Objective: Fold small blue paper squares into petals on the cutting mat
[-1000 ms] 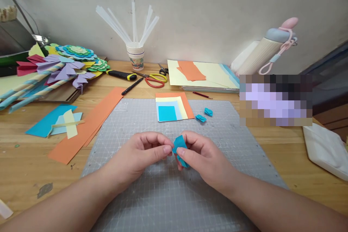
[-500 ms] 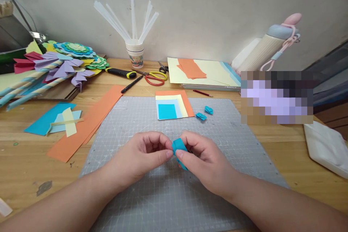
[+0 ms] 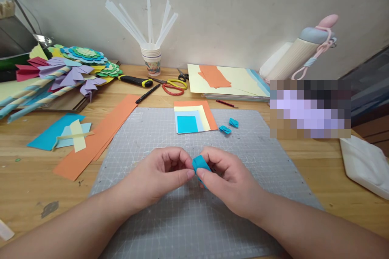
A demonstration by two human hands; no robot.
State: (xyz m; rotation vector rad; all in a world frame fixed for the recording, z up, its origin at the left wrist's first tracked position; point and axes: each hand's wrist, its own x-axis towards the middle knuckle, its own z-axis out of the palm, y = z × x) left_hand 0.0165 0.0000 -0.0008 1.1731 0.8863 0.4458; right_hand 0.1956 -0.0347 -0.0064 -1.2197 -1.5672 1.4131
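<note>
Over the middle of the grey cutting mat (image 3: 146, 226), a small folded piece of blue paper (image 3: 199, 162) is held up between both hands. My right hand (image 3: 232, 182) pinches it with the thumb on its near face. My left hand (image 3: 170, 172) has thumb and forefinger closed at its left edge. The fingers hide its lower part. Beyond the hands lies a stack of square paper sheets (image 3: 209, 115) in orange, cream, light blue and blue. Two small folded blue paper pieces (image 3: 225, 130) rest right of that stack.
Scissors (image 3: 173, 85), a black pen (image 3: 148, 94), a utility knife (image 3: 135, 81) and a pencil (image 3: 227, 104) lie behind the mat. Orange strips (image 3: 105, 137) and blue paper (image 3: 56, 131) are at left. A paper cup (image 3: 151, 62) holds white strips. Paper flowers (image 3: 85, 56) fill the back left.
The blue paper has tilted slightly between the fingers, and less of its lower end shows. Both hands stay in nearly the same place.
</note>
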